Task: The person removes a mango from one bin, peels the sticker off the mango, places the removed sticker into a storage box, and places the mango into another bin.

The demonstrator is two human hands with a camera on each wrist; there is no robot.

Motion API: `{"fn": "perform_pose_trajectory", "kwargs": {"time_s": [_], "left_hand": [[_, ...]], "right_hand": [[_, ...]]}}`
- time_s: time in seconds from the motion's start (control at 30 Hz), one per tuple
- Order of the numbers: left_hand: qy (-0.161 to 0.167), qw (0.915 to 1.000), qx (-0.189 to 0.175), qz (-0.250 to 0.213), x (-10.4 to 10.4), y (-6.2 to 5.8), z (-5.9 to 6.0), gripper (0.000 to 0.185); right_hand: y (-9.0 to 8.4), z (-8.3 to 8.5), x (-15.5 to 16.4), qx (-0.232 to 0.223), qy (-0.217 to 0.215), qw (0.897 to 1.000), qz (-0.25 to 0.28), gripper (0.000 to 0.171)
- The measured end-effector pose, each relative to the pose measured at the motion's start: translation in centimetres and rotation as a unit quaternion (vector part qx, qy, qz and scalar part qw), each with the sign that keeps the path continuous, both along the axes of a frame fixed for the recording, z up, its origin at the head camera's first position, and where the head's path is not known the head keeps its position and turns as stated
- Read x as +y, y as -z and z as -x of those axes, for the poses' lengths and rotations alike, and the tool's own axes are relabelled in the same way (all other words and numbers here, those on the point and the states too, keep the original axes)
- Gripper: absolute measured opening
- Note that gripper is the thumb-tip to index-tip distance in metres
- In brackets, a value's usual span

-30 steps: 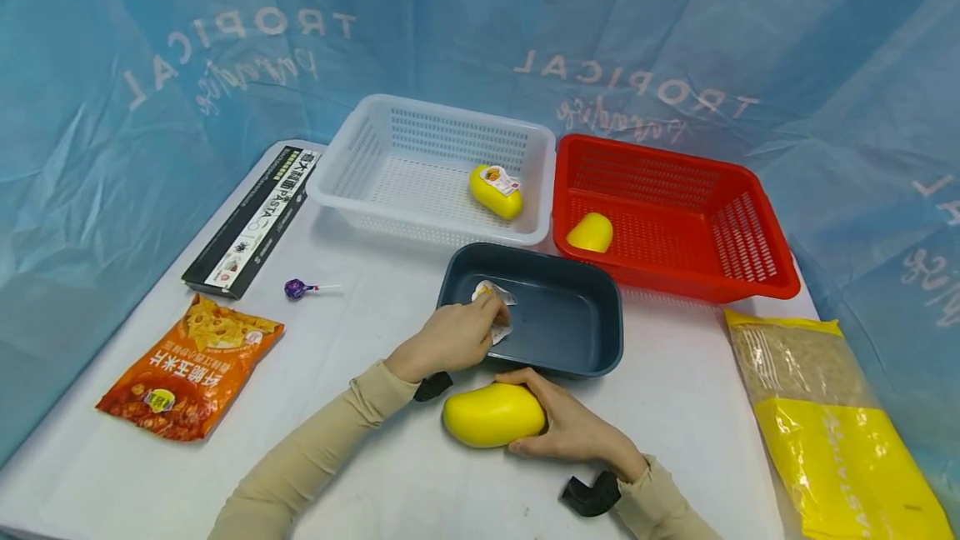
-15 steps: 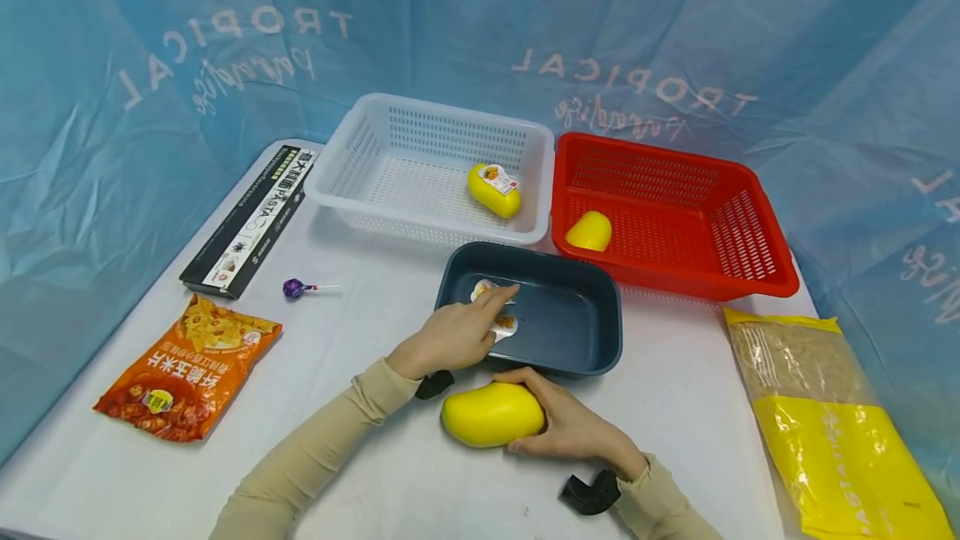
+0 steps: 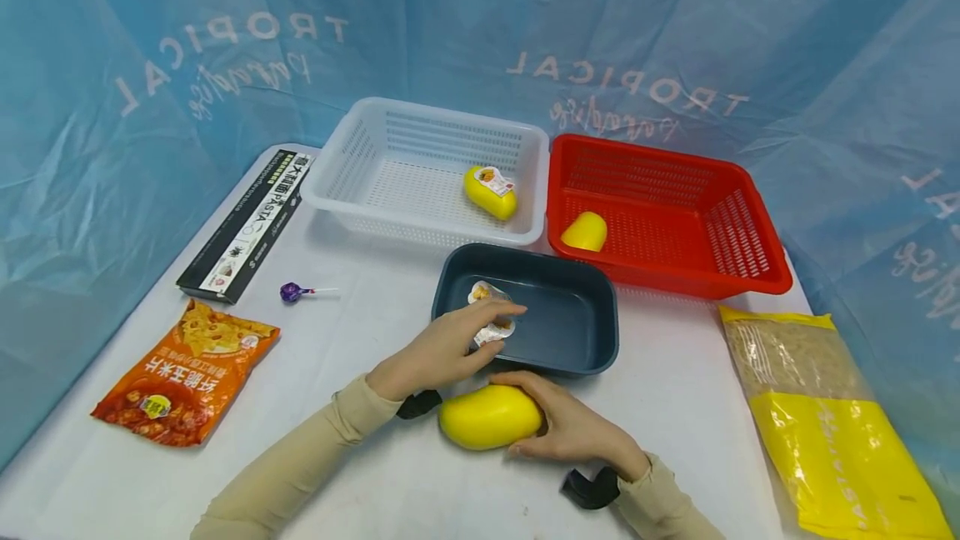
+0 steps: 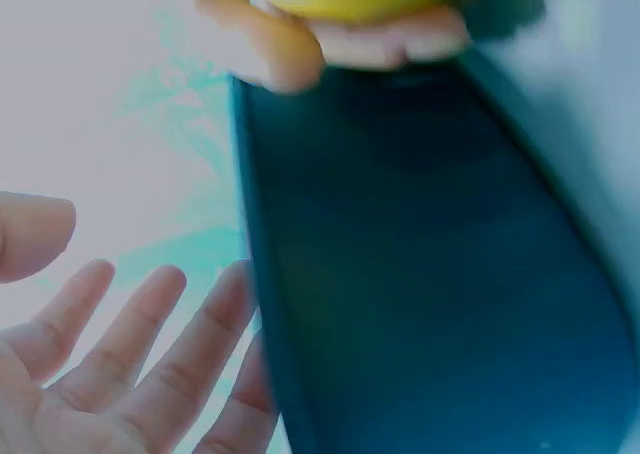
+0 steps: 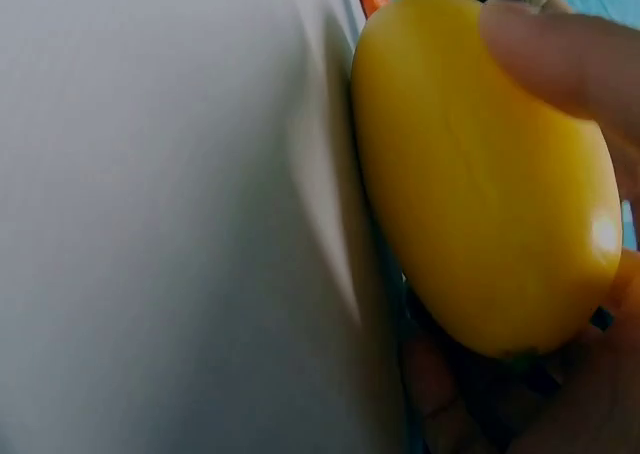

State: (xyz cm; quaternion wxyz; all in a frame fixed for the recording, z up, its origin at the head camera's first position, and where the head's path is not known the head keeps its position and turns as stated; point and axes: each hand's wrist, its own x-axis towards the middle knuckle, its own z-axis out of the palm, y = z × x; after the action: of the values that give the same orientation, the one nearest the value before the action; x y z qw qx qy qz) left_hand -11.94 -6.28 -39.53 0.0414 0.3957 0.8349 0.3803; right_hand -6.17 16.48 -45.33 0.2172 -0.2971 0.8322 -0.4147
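A smooth yellow mango-shaped fruit (image 3: pixel 489 417) lies on the white table just before the dark blue tray (image 3: pixel 570 327). My right hand (image 3: pixel 553 422) grips it from the right, thumb on top. The right wrist view shows the fruit (image 5: pixel 470 174) close up under my thumb (image 5: pixel 570 44). My left hand (image 3: pixel 483 326) hovers over the tray's near left corner with straight fingers and holds nothing. Two small peeled labels (image 3: pixel 480 292) lie in the tray beside it. In the left wrist view my spread fingers (image 4: pixel 140 374) sit beside the tray wall (image 4: pixel 265 324).
A white basket (image 3: pixel 375 148) holds a labelled yellow fruit (image 3: pixel 489 192). A red basket (image 3: pixel 675 232) holds a yellow piece (image 3: pixel 584 232). At left lie a black pasta box (image 3: pixel 243 223), a purple lollipop (image 3: pixel 292 292) and an orange snack bag (image 3: pixel 187 369). A yellow pasta bag (image 3: pixel 825 423) lies at right.
My left hand let go of the label in the tray, straightened its fingers and drew back slightly. The right hand and the fruit stayed put.
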Motion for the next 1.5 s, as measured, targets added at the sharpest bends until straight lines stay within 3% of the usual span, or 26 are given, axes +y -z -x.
{"fn": "perform_pose_trajectory", "kwargs": {"time_s": [0.23,0.43,0.6,0.83,1.1,1.3,1.5], "left_hand": [[0.028,0.9966,0.059,-0.051,-0.3,-0.1,-2.0,0.032],[0.051,0.9922,0.099,-0.055,-0.6,0.8,-3.6,0.033],[0.064,0.9928,0.088,-0.048,-0.5,1.6,-4.0,0.034],[0.076,0.9968,0.014,-0.021,-0.1,2.0,-4.6,0.042],[0.064,0.997,0.043,-0.001,0.2,2.9,-4.9,0.051],[0.056,0.9967,0.057,0.018,0.1,3.5,-5.0,0.055],[0.041,0.9977,0.035,0.041,0.1,3.6,-5.0,0.054]], "right_hand": [[-0.6,0.3,0.1,0.011,0.0,1.0,0.004,0.08],[-1.3,0.1,0.5,0.03,-0.007,1.0,-0.004,0.083],[-2.3,-0.4,0.8,0.037,-0.001,0.998,-0.042,0.087],[-5.0,-0.8,2.1,0.05,-0.023,0.995,-0.081,0.079],[-7.7,0.3,4.3,0.07,-0.033,0.997,-0.029,0.058],[-9.4,1.5,5.8,0.12,0.039,0.992,-0.011,0.06],[-10.2,3.5,8.1,0.182,0.154,0.971,-0.009,0.062]]}}
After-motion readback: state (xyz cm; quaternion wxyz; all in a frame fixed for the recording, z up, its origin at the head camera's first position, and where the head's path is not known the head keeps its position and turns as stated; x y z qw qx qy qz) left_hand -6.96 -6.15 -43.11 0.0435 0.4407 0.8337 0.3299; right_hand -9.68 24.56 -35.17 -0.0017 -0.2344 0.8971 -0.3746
